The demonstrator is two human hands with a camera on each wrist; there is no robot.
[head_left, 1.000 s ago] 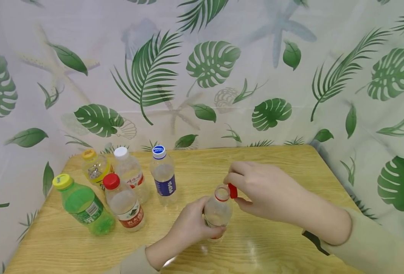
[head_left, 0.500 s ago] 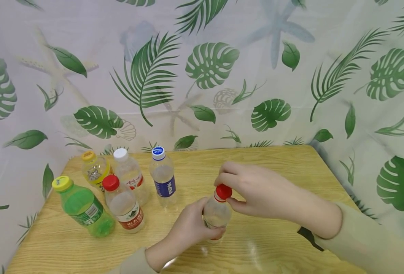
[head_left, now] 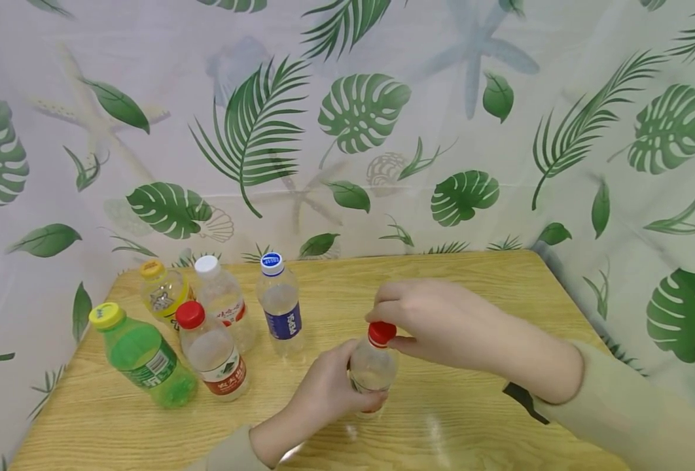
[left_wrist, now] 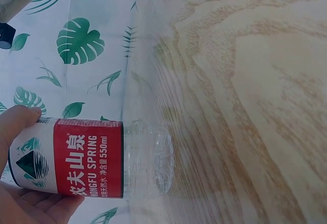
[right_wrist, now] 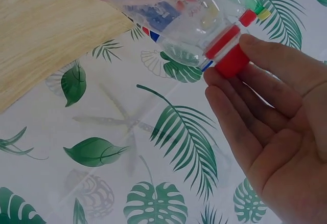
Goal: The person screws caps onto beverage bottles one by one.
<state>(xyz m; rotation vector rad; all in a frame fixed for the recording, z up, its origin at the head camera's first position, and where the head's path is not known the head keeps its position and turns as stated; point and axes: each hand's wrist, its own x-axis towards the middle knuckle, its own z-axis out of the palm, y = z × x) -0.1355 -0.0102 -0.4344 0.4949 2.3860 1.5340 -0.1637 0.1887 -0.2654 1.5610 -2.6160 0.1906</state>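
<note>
In the head view my left hand (head_left: 330, 383) grips a clear plastic water bottle (head_left: 374, 366), upright on the table, round its middle. Its red and white label (left_wrist: 88, 157) shows in the left wrist view. My right hand (head_left: 436, 320) pinches the red bottle cap (head_left: 382, 333) between thumb and fingers. The cap sits over the bottle's mouth. Seen from the right wrist, the cap (right_wrist: 233, 62) is by the red neck ring (right_wrist: 223, 39); how far it is screwed down I cannot tell.
Several capped bottles stand at the left: a green bottle (head_left: 150, 360), a red-capped bottle (head_left: 213, 353), a yellow-capped bottle (head_left: 165, 291), a white-capped bottle (head_left: 226, 301) and a blue-labelled bottle (head_left: 281, 307). Behind the wooden table (head_left: 471, 418) hangs a leaf-patterned cloth (head_left: 347, 216).
My right hand has brought the red cap from beside the open bottle mouth to the left onto it, then slightly lower. My left hand has kept its grip on the bottle.
</note>
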